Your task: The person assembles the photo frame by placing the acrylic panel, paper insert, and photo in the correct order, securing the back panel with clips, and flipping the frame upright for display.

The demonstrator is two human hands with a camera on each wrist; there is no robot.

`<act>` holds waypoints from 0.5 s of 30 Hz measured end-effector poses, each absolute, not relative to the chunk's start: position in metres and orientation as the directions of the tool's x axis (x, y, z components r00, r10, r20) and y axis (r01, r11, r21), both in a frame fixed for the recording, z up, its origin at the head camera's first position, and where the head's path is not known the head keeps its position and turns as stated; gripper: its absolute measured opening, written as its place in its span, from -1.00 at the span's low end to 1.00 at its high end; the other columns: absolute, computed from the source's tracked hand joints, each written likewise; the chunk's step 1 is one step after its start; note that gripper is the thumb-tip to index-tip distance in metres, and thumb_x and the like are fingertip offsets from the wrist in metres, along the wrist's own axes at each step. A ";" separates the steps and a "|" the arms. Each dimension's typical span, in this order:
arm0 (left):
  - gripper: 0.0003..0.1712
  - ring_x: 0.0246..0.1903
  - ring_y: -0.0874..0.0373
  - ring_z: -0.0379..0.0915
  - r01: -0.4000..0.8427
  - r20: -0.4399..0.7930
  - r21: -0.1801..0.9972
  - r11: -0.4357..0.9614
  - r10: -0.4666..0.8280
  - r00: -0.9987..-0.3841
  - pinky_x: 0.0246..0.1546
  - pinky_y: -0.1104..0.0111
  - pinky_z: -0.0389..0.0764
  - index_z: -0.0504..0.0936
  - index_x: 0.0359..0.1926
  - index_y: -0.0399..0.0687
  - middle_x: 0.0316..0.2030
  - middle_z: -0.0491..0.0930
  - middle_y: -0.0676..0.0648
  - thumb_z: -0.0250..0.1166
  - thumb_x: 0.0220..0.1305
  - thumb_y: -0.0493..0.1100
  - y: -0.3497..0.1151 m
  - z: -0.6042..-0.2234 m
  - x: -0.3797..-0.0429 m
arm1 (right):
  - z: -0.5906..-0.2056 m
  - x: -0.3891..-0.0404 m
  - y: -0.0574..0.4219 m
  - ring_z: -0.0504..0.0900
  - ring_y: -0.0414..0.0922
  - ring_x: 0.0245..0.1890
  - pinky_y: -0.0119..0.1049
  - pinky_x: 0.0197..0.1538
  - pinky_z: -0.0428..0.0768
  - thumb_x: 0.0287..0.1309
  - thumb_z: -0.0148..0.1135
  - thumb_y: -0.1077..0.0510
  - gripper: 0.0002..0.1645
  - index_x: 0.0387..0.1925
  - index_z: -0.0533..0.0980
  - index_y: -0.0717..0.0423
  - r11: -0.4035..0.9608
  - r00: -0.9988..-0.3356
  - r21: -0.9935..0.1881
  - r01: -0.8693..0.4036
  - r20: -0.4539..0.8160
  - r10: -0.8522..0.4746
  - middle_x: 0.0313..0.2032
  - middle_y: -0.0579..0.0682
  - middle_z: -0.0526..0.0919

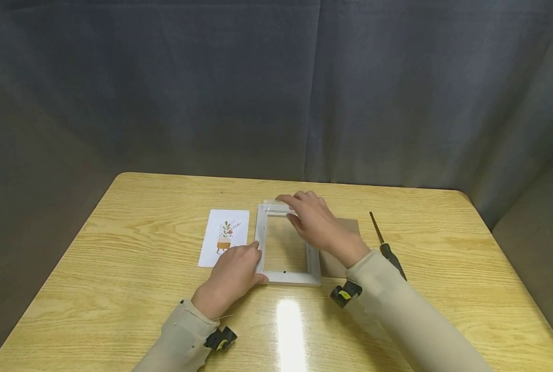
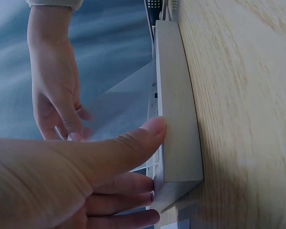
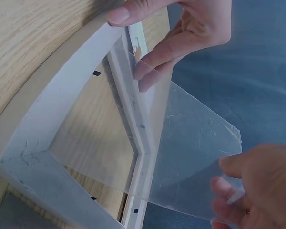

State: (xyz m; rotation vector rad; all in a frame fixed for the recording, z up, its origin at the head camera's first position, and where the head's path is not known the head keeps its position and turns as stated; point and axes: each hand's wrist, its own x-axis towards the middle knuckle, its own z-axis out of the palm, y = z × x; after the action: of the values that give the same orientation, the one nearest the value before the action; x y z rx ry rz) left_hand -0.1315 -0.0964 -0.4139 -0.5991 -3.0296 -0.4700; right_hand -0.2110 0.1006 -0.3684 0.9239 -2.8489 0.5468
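A white picture frame (image 1: pixel 291 278) lies face down on the wooden table, its open back upward. My left hand (image 1: pixel 236 267) steadies its near left corner, thumb along the near side and fingers against the left side. My right hand (image 1: pixel 321 223) is over the far right part of the frame. Between its thumb and fingers it pinches a clear plastic sheet (image 3: pixel 193 138) by one end. The right wrist view shows that sheet tilted, its other end down inside the frame. Small black tabs (image 3: pixel 97 73) stick out from the frame's inner edge.
Left of the frame lies a white card (image 1: pixel 209 235) printed with a potted plant. A brown backing board (image 1: pixel 333 264) is at the frame's right, partly under my right arm. Farther right lies a screwdriver (image 1: pixel 389 254) with a black handle. A dark curtain (image 1: pixel 211 93) hangs behind the table.
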 end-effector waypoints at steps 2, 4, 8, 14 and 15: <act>-0.55 -0.31 -0.09 0.68 0.372 0.083 0.283 0.884 0.364 -0.928 -0.31 0.12 0.65 0.70 -0.43 -0.23 0.04 0.71 -0.27 0.65 -0.13 0.04 -0.096 -0.414 -0.131 | -0.369 -0.211 0.100 0.52 0.05 -0.02 -0.06 0.01 0.47 0.39 0.19 0.24 -0.47 0.35 0.45 0.03 0.748 -0.807 -0.302 -0.591 0.202 -0.555 -0.02 0.12 0.66; -0.53 -0.26 -0.11 0.69 0.368 0.092 0.276 0.888 0.357 -0.930 -0.26 0.11 0.67 0.71 -0.42 -0.25 0.04 0.71 -0.26 0.66 -0.15 0.04 -0.096 -0.414 -0.131 | -0.369 -0.212 0.100 0.52 0.06 -0.03 -0.06 0.01 0.48 0.38 0.20 0.25 -0.46 0.35 0.44 0.05 0.743 -0.801 -0.299 -0.599 0.206 -0.563 -0.03 0.13 0.65; -0.48 -0.21 -0.10 0.69 0.364 0.107 0.260 0.895 0.348 -0.931 -0.22 0.12 0.68 0.73 -0.36 -0.29 0.02 0.71 -0.24 0.68 -0.19 0.04 -0.096 -0.415 -0.131 | -0.370 -0.213 0.099 0.50 0.05 -0.06 -0.08 0.02 0.49 0.35 0.23 0.28 -0.45 0.35 0.44 0.08 0.731 -0.794 -0.310 -0.608 0.208 -0.572 -0.03 0.15 0.62; -0.49 -0.26 -0.07 0.67 0.363 0.110 0.251 0.898 0.346 -0.932 -0.27 0.14 0.66 0.72 -0.41 -0.27 -0.01 0.72 -0.21 0.68 -0.20 0.05 -0.096 -0.416 -0.131 | -0.372 -0.216 0.096 0.46 0.02 -0.15 -0.13 -0.07 0.48 0.29 0.24 0.35 -0.41 0.34 0.44 0.12 0.732 -0.794 -0.309 -0.607 0.201 -0.574 -0.08 0.18 0.57; -0.49 -0.25 -0.08 0.68 0.363 0.110 0.251 0.897 0.346 -0.932 -0.26 0.13 0.67 0.72 -0.42 -0.27 0.00 0.72 -0.22 0.68 -0.20 0.05 -0.096 -0.417 -0.132 | -0.372 -0.216 0.096 0.47 0.02 -0.14 -0.13 -0.07 0.48 0.28 0.24 0.36 -0.40 0.35 0.44 0.12 0.736 -0.795 -0.302 -0.606 0.198 -0.573 -0.07 0.17 0.57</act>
State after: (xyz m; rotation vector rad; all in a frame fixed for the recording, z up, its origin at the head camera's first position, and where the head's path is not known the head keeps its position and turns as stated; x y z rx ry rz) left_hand -0.1316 -0.0956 -0.4165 -0.5607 -2.9985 -0.4158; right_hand -0.2162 0.0961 -0.3720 0.9675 -2.8412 0.5435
